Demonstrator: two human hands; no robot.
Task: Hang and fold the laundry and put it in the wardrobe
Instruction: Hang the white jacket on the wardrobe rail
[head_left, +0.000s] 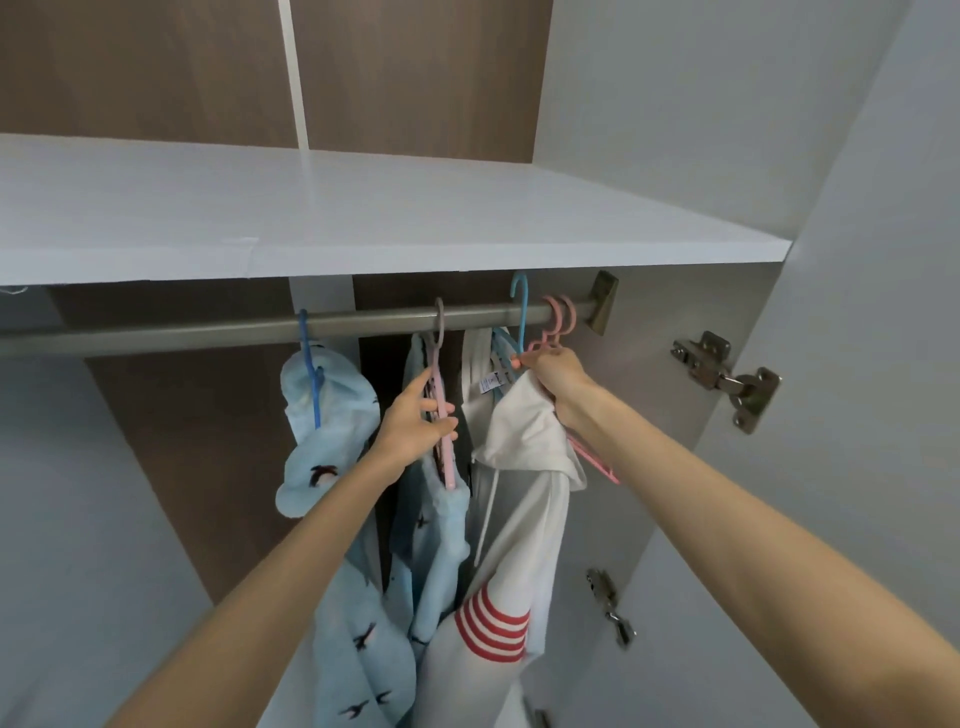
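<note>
Left hand (415, 423): fingers curled round pink hanger (442, 415) carrying pale-blue bird-print garment (436, 525). Right hand (556, 376): fingertips pinch second pink hanger (550, 338) at its neck, white hoodie (524, 509) hanging from it. Both hangers hooked on wardrobe rail (208, 332), under white shelf (363, 223).

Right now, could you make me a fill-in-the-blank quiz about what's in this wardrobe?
1. The left hand grips a ____ hanger.
2. The right hand grips hangers by the ____ hoodie.
3. Its sleeve stripes are ____.
4. The leftmost hanger on the rod is ____.

Missing words: pink; white; red; blue.
</note>
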